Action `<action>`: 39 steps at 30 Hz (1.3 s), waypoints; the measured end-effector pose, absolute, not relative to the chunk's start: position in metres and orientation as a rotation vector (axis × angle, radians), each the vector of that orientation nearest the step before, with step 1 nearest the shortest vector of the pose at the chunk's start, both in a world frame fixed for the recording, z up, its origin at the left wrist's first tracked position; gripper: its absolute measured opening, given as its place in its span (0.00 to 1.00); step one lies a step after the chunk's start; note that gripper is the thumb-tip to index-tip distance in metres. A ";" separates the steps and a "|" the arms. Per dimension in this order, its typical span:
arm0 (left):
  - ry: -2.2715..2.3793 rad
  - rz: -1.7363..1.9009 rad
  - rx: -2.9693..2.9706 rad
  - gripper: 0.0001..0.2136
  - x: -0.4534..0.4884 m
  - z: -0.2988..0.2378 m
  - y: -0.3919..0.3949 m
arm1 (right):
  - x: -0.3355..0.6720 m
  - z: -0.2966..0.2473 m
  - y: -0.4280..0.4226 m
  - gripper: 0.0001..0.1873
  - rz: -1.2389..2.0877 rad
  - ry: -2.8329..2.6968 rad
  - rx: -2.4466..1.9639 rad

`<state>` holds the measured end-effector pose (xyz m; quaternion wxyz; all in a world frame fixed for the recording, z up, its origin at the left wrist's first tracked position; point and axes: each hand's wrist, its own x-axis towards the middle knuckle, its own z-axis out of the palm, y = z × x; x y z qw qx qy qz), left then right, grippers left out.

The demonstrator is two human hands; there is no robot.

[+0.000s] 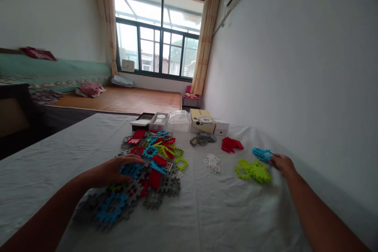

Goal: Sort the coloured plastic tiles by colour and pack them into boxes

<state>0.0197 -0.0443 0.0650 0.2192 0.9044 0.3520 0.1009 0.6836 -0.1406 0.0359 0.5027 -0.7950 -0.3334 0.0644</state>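
A heap of flat toothed plastic pieces (147, 165) in red, blue, grey and lime lies on the white-covered table (224, 216). My left hand (113, 171) rests on the heap, fingers curled over a blue piece (131, 170). My right hand (282, 163) is at the far right, fingers closed on the edge of a small blue pile (261, 154). Sorted piles lie between them: lime pieces (254, 170), red pieces (232, 144), grey pieces (203, 139) and small white pieces (212, 162).
Several small boxes stand along the table's far edge: a dark tray (142, 120), a clear container (178, 119), a yellow carton (202, 120), a white box (221, 128). A white wall runs along the right. Beyond the table are a wooden platform, a green sofa and a window.
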 end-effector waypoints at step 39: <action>0.983 0.393 2.586 0.23 0.025 0.077 -0.054 | 0.534 0.018 -0.125 0.27 -0.029 -2.119 -1.781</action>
